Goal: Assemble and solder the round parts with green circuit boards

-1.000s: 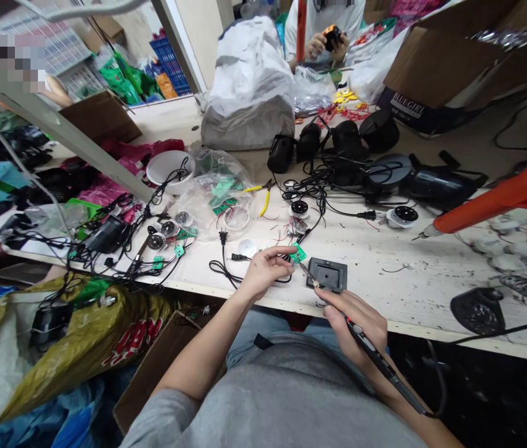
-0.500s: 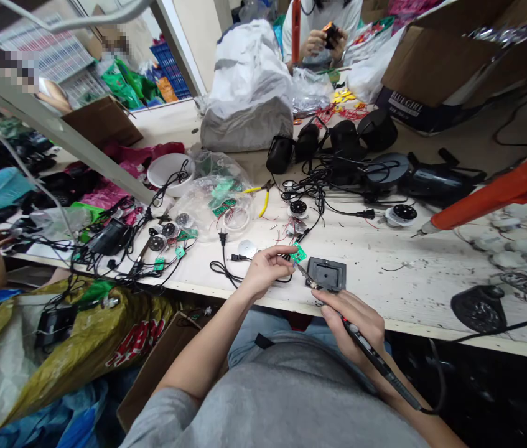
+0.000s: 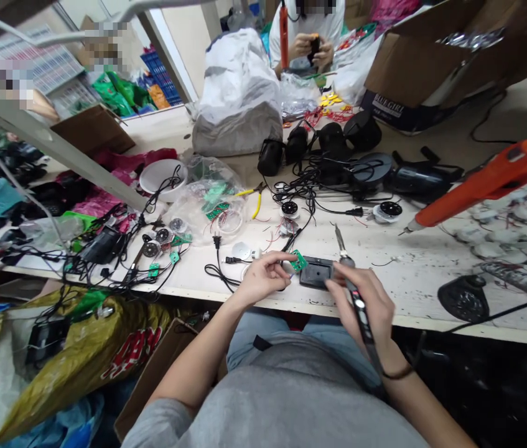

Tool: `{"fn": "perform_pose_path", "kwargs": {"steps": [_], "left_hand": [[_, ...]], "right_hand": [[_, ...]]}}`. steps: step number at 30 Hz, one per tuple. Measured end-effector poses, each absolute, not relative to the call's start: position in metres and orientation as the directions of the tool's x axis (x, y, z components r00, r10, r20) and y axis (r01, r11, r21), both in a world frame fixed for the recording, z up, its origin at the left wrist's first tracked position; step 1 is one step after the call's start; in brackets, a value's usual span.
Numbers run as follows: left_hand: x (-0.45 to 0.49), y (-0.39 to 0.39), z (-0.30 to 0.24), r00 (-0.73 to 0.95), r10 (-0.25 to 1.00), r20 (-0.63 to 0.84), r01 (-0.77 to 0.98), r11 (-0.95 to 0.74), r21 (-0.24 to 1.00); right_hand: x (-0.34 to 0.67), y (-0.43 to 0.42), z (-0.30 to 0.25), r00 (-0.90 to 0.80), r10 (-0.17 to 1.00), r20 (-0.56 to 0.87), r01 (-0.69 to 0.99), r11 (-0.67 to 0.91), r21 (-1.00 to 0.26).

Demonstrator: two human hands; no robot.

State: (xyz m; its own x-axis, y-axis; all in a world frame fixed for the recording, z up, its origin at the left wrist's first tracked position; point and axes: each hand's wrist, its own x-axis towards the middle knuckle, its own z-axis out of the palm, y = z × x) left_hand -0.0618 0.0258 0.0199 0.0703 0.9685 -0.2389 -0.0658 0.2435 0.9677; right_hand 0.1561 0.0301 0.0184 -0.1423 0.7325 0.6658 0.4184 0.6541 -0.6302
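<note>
My left hand [image 3: 263,278] pinches a small green circuit board [image 3: 298,261] by its edge, just left of a black square plate [image 3: 317,272] lying on the white workbench [image 3: 412,286]. My right hand [image 3: 361,303] is shut around a black soldering iron [image 3: 361,314]. The iron's metal tip [image 3: 338,239] points away from me, clear of the board. The fingers of my right hand sit at the plate's right edge. Thin wires and a white disc [image 3: 242,251] lie just beyond my left hand.
Tangled black cables, black lamp housings and a plastic bag of green boards [image 3: 211,214] cover the bench, with yellow-handled pliers [image 3: 256,199] among them. An orange glue gun [image 3: 487,185] lies at right. A co-worker's hands [image 3: 307,50] hold a small object across the bench.
My right hand has moved right, and the soldering iron has swung from pointing left at the board to pointing away from me. The tip has left the board. My view has shifted slightly.
</note>
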Motion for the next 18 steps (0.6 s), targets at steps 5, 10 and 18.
{"fn": "perform_pose_path", "kwargs": {"steps": [5,10,18], "left_hand": [[-0.063,0.018,0.016,0.11,0.993,-0.046,0.013,0.045,0.999],[-0.074,0.018,0.004,0.093,0.991,0.098,0.105,-0.108,0.989],[-0.077,0.024,0.002,0.083,0.991,0.109,0.219,-0.125,0.968]], "right_hand": [[0.121,0.048,0.009,-0.176,0.742,0.647,0.381,0.657,-0.65],[0.147,0.021,0.024,-0.122,0.659,0.742,0.517,0.68,-0.519],[0.312,-0.043,0.078,0.345,0.181,0.921,0.879,0.28,-0.385]]}}
